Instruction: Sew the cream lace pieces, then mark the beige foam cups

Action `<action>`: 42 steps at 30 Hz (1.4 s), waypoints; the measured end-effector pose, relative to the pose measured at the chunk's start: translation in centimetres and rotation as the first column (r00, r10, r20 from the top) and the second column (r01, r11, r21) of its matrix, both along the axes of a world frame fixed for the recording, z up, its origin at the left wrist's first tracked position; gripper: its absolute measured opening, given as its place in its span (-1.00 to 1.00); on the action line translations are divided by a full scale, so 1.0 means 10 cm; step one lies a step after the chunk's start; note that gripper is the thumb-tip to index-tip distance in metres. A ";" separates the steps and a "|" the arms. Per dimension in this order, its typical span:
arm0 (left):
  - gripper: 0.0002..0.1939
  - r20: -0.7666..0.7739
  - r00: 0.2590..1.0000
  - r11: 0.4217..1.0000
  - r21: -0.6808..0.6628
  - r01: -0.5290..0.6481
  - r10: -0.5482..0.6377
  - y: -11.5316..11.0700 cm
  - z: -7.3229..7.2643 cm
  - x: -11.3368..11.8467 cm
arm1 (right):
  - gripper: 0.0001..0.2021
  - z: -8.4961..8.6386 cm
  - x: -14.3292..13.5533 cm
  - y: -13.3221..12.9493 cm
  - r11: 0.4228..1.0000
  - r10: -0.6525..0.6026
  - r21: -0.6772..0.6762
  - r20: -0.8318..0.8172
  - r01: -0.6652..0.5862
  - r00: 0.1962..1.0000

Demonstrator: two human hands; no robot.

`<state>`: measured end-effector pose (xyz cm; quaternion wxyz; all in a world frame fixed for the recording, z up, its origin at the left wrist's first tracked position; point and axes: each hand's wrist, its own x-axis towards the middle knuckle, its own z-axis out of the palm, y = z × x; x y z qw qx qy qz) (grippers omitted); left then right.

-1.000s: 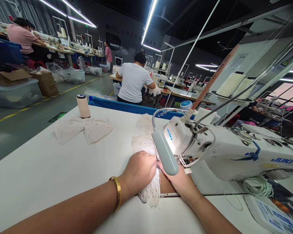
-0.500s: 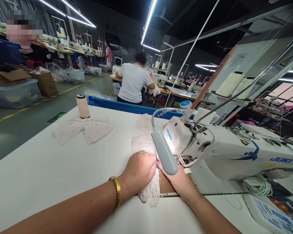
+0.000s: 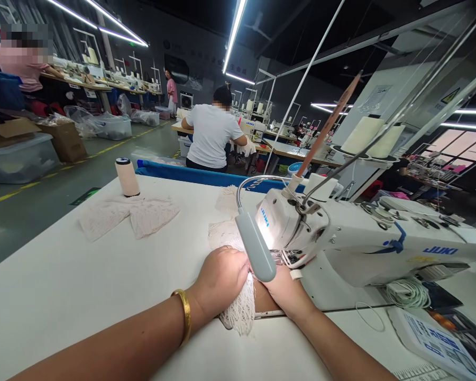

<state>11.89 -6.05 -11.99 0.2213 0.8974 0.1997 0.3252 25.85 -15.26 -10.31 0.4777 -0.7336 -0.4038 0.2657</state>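
Observation:
A strip of white lace fabric (image 3: 241,312) lies under the head of the JUKI sewing machine (image 3: 285,217). My left hand (image 3: 224,275), with a gold bangle at the wrist, is closed on the lace at its upper part, fingertips pinched close to the needle area. My right hand (image 3: 287,288) lies just right of the lace beside the presser area; the grey lamp (image 3: 256,246) covers its fingertips, so its grip cannot be made out. The lace runs on behind my left hand, and its loose end hangs toward me.
Two more lace pieces (image 3: 154,217) and a beige thread cone (image 3: 127,177) are on the white table at left. A coil of pale cord (image 3: 408,292) and a white-and-blue box (image 3: 436,338) stand at right. A person in a white shirt (image 3: 210,135) sits ahead.
The whole view has shifted slightly, so the table and machine appear a little further left. Both hands stay at the machine; my right fingertips have slipped further behind the lamp.

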 end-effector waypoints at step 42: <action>-0.76 -0.161 0.980 0.974 0.175 0.143 -0.115 -0.08 0.38 -0.30 | -0.72 0.02 0.22 -0.57 0.809 0.529 -0.061 0.513 -0.585 0.677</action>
